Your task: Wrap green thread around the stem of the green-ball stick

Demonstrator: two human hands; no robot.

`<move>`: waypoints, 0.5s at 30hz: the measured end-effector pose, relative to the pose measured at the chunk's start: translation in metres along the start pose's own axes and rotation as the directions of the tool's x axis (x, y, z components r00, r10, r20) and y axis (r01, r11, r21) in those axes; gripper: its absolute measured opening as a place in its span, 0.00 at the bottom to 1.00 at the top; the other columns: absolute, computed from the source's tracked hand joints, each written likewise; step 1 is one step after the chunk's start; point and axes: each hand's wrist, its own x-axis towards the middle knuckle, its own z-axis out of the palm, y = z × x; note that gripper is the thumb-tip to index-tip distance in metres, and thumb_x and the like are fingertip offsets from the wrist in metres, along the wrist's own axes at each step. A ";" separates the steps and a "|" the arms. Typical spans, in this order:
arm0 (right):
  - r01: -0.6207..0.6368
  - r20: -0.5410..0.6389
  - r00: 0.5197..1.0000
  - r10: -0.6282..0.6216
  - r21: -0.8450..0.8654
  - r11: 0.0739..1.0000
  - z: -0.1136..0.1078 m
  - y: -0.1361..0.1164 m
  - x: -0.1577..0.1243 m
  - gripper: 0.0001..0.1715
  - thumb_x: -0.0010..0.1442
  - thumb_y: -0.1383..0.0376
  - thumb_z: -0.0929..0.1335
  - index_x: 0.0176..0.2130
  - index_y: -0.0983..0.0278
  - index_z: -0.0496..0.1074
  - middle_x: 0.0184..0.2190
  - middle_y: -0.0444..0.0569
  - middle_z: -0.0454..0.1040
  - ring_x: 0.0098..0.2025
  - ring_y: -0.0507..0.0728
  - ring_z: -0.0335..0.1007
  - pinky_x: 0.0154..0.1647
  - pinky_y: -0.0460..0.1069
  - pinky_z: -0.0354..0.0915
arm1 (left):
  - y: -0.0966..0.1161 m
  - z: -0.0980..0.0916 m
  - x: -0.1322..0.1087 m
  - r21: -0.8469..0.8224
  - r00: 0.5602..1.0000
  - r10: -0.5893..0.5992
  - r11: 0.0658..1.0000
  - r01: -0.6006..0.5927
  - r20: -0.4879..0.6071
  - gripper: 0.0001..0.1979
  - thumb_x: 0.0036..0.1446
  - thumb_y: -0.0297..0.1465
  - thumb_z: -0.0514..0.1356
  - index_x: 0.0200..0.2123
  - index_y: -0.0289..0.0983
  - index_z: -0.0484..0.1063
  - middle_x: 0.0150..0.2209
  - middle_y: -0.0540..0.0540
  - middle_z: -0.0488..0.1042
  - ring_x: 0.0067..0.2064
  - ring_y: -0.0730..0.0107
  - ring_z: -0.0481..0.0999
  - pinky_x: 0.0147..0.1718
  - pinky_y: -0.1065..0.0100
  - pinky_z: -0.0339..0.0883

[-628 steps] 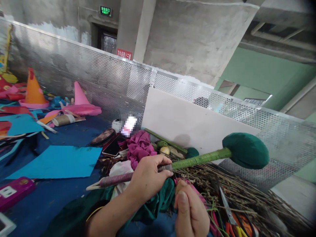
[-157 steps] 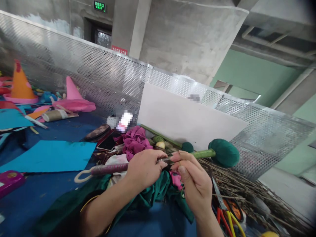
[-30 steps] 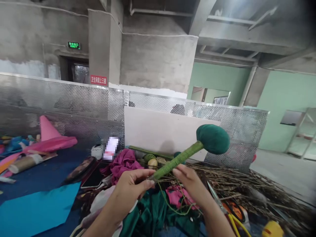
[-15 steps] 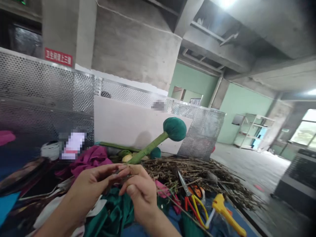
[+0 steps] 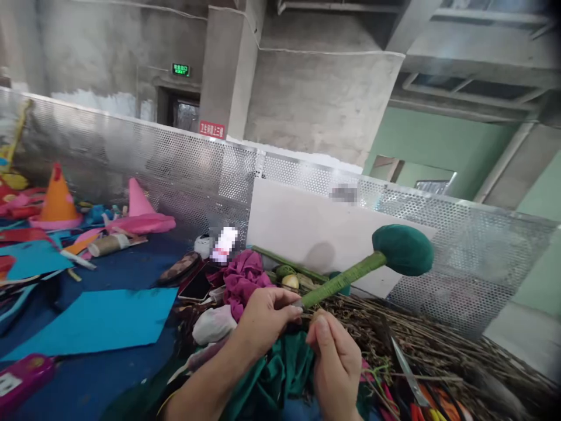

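The right hand (image 5: 336,365) is pinched closed, its contents hidden; the left hand (image 5: 267,318) grips the stick (image 5: 344,282), slanting above green cloth (image 5: 291,365) on the blue table (image 5: 135,263). Beyond: mesh screen (image 5: 184,169), concrete wall (image 5: 324,99), exit sign (image 5: 181,70).

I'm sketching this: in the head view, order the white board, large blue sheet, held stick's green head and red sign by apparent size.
Largest first:
White board
Large blue sheet
Green head
Red sign
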 end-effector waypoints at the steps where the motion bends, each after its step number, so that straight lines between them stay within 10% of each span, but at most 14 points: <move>1: 0.023 -0.003 1.000 -0.023 -0.038 0.999 0.001 -0.001 -0.001 0.23 0.68 0.61 0.61 0.22 0.62 0.63 0.20 0.43 0.60 0.24 0.52 0.57 0.26 0.47 0.54 | -0.002 0.000 0.001 0.022 1.000 0.017 1.000 -0.017 -0.001 0.13 0.45 0.28 0.62 0.36 0.30 0.78 0.26 0.47 0.79 0.29 0.68 0.75 0.31 0.68 0.69; 7: 0.128 0.212 0.972 -0.105 -0.101 0.987 -0.008 -0.012 0.013 0.21 0.68 0.63 0.59 0.24 0.62 0.66 0.22 0.45 0.66 0.26 0.53 0.64 0.28 0.46 0.60 | 0.000 -0.004 -0.003 0.498 0.991 0.111 0.865 -0.062 -0.070 0.16 0.49 0.31 0.60 0.43 0.37 0.79 0.43 0.44 0.81 0.45 0.60 0.78 0.43 0.65 0.68; 15: 0.169 0.318 0.941 -0.118 -0.137 0.976 -0.035 -0.021 0.043 0.16 0.66 0.64 0.62 0.30 0.62 0.75 0.37 0.53 0.74 0.41 0.57 0.71 0.37 0.48 0.66 | 0.017 0.003 -0.016 0.764 0.991 0.129 0.634 -0.115 0.042 0.12 0.54 0.34 0.58 0.39 0.45 0.80 0.37 0.48 0.82 0.36 0.62 0.78 0.32 0.67 0.61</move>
